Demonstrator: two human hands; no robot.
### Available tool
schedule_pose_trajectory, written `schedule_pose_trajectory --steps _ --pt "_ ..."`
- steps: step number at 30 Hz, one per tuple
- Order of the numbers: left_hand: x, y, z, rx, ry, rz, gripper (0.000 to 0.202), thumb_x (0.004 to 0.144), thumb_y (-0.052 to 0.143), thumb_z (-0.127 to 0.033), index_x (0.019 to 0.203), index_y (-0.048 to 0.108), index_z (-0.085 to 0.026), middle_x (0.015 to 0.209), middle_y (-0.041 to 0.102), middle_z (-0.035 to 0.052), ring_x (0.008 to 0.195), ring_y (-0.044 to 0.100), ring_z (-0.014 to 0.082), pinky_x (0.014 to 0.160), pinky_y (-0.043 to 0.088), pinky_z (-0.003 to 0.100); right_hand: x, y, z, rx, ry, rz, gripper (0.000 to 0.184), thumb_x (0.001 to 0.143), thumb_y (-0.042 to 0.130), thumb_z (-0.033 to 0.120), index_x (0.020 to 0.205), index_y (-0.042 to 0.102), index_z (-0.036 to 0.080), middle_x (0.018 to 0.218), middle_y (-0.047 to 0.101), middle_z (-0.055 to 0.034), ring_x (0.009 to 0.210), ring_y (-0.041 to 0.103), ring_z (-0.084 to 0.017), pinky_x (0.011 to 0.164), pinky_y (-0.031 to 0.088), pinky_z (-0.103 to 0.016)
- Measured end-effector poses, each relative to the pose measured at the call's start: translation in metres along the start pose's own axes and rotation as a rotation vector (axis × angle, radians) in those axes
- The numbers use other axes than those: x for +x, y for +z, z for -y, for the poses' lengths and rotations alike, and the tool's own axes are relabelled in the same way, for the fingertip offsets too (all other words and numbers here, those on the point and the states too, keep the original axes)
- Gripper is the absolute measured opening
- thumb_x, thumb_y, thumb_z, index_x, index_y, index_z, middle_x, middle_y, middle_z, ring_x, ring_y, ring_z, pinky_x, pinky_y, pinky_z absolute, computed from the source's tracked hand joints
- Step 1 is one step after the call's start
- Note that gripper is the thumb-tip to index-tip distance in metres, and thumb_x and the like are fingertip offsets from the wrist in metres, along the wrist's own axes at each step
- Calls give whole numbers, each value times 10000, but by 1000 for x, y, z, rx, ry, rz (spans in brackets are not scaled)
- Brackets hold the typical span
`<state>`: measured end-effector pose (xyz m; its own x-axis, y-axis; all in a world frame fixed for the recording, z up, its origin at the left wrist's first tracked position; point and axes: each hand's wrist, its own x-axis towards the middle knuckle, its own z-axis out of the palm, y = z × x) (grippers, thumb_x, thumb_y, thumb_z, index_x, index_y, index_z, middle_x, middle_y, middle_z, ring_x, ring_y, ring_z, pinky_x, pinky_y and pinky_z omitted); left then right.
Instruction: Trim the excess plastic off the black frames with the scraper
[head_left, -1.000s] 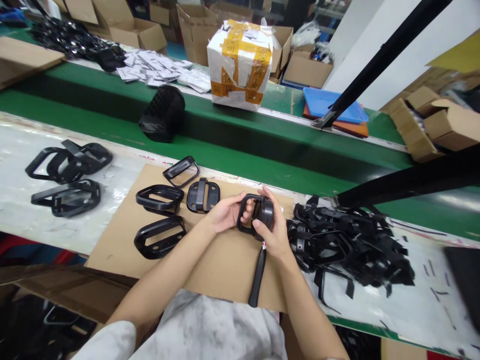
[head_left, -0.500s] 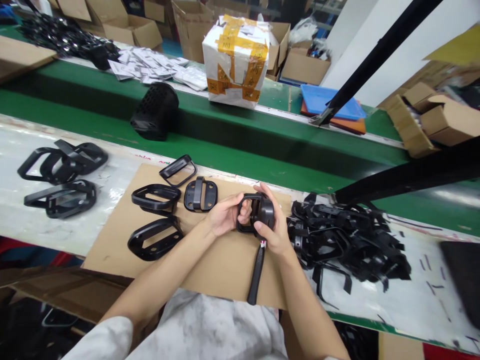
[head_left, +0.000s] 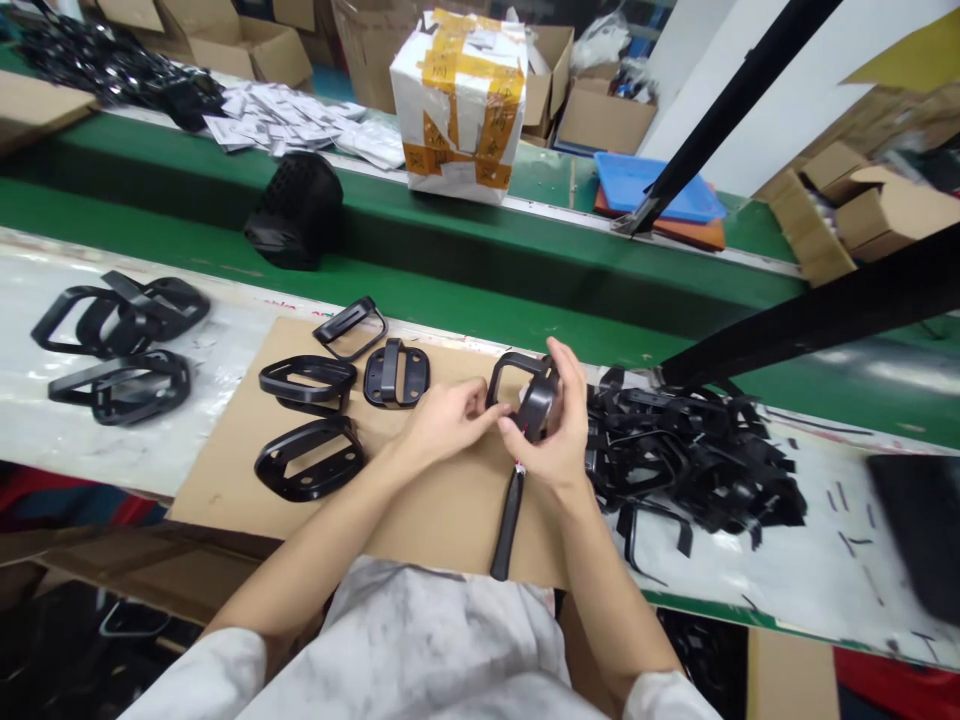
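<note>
My right hand [head_left: 559, 435] is wrapped round a black plastic bracket [head_left: 536, 400] with a squared loop, held tilted above the cardboard sheet [head_left: 420, 520]. My left hand [head_left: 457, 415] is beside the loop, fingers partly curled and thumb stretched towards its lower corner; I see nothing held in it. Whether its tip touches the bracket is unclear. Below my right hand lies a tool with a black handle [head_left: 508, 525], its far end hidden. To the left on the cardboard are several like brackets, among them an upright-strapped one [head_left: 396, 375] and a flat-lying one [head_left: 309, 460].
A heap of black parts [head_left: 690, 455] lies right of the cardboard. More brackets [head_left: 124, 385] sit at the far left. Behind runs a green channel [head_left: 450, 290] with a black object [head_left: 296, 210] in it. A taped white box [head_left: 457, 110] and a slanting black post [head_left: 720, 120] stand beyond.
My left hand has come out of the bracket's loop and shifted slightly left. The bracket has turned in my right hand, which still grips it. The view has shifted slightly.
</note>
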<state>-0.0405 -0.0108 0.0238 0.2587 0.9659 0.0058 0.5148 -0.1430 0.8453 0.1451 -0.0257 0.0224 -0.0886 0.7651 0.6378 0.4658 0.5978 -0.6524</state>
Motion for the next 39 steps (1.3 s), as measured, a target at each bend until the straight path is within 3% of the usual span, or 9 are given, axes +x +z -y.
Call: schedule_pose_trajectory --steps 7,15,17,20,23,26,31,35,39 --pt "0 5 13 150 -15 75 225 840 603 -300 639 603 -201 697 691 105 673 645 248 643 392 308 6 1 24 -100 -153 145 911 829 757 286 1655 372 285 1676 403 -171 1533 451 -408 1221 433 -649" --pt "1 18 40 -246 -54 -81 124 760 707 -309 695 694 -204 705 734 62 751 680 272 704 517 314 4 -7 34 6 77 293 962 855 821 366 1685 336 321 1800 190 -93 1652 222 -409 1312 280 -645" --pt "3 17 48 -228 -93 -150 172 825 678 -352 762 717 -197 727 735 54 773 683 266 741 528 323 -13 -17 41 19 179 241 874 878 815 401 1640 399 297 1752 302 -128 1611 321 -400 1278 353 -611" --pt "9 11 59 -148 -73 -166 212 877 637 -363 757 698 -199 701 698 56 781 673 268 773 530 343 -61 -25 49 5 423 150 271 974 687 330 1232 655 253 1091 720 -77 1028 715 -259 918 589 -407" --pt "15 5 63 -8 -4 -85 215 872 616 -327 690 635 -215 687 652 70 766 641 263 765 513 346 -110 -23 51 -104 696 262 147 973 675 365 926 625 235 680 539 40 626 591 -176 622 506 -307" --pt "18 3 62 161 39 -95 250 895 559 -314 661 554 -225 723 622 86 761 599 252 765 482 354 -129 -18 51 -220 797 282 306 873 778 368 1094 626 222 801 593 18 713 631 -208 662 527 -333" --pt "19 2 60 311 121 -100 283 926 560 -321 669 475 -240 696 573 55 790 555 244 816 460 368 -111 -20 49 -251 869 380 616 795 763 262 1365 531 230 902 661 -6 836 699 -265 732 577 -386" --pt "17 1 67 416 126 -142 389 957 559 -350 605 427 -248 707 561 67 802 539 248 850 466 395 -105 -38 52 66 960 306 684 849 696 253 1479 431 232 1061 723 -60 877 754 -239 757 634 -375" --pt "14 4 71 499 113 -165 324 946 590 -311 640 524 -229 811 615 102 909 570 284 873 466 420 -113 -55 58 514 1099 207 670 936 730 408 1531 449 284 1133 730 -82 467 661 -131 429 557 -291"
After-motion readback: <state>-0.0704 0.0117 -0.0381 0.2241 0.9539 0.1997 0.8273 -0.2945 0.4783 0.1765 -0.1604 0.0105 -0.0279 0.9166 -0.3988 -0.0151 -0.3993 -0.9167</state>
